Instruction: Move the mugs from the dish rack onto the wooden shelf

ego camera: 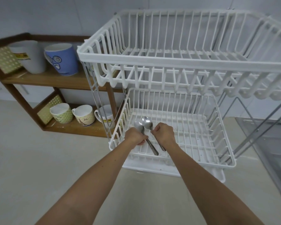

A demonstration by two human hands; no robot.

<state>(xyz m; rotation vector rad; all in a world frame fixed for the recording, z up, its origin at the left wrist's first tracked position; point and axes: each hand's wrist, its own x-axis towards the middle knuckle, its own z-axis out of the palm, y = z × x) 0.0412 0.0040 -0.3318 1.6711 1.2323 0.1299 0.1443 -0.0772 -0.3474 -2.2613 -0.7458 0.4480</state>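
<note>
The white two-tier dish rack (173, 60) holds no mug that I can see. On the wooden shelf (44, 80) to the left, a white mug (29, 57) and a blue mug (62, 59) stand on the upper board. Three mugs stand on the lower board: a dotted green one (62, 114), a beige one (83, 115) and a white one (105, 116) behind the rack's leg. Over the rack's lower basket (201, 140), my left hand (135, 137) grips a metal spoon (139, 125). Beside it, my right hand (164, 133) grips a second spoon (147, 122).
The rack and shelf stand on a pale countertop (39, 159). A white drip tray (152, 169) lies under the rack. Two woven yellow-green mats (3, 60) (49, 109) lean in the shelf. A steel sink edge (269, 153) runs at the right.
</note>
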